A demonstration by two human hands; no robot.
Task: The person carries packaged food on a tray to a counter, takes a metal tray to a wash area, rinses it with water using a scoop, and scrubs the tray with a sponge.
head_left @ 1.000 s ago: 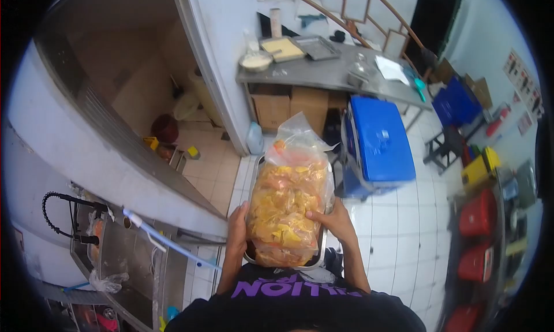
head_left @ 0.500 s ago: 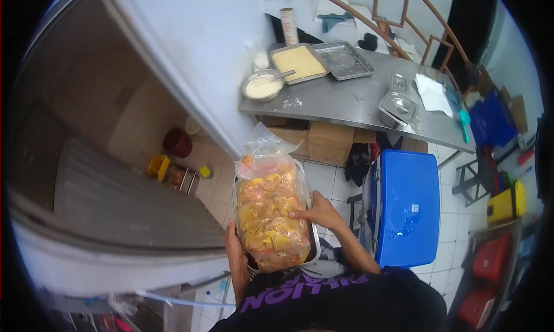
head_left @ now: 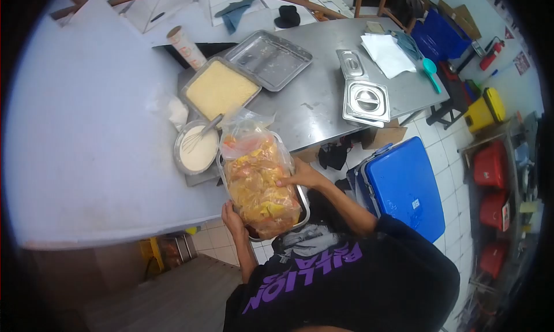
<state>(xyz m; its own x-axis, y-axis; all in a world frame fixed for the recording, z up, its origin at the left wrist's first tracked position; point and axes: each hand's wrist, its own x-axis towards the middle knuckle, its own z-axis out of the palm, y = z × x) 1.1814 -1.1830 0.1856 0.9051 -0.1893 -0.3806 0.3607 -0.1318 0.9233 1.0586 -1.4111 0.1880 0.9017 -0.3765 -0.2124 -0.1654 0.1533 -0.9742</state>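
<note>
Already, mid-frame, the filled bag [head_left: 259, 187] lies in the tray [head_left: 305, 209], held up; right hand [head_left: 306, 175] clasps both, left hand [head_left: 233, 219] braces, its grip unclear.

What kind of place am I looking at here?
Probably a commercial kitchen or food-prep room: there is a metal worktable, a bowl of pale mixture with a whisk in it, and a tray bearing a clear bag of what looks like yellowish food.
</note>
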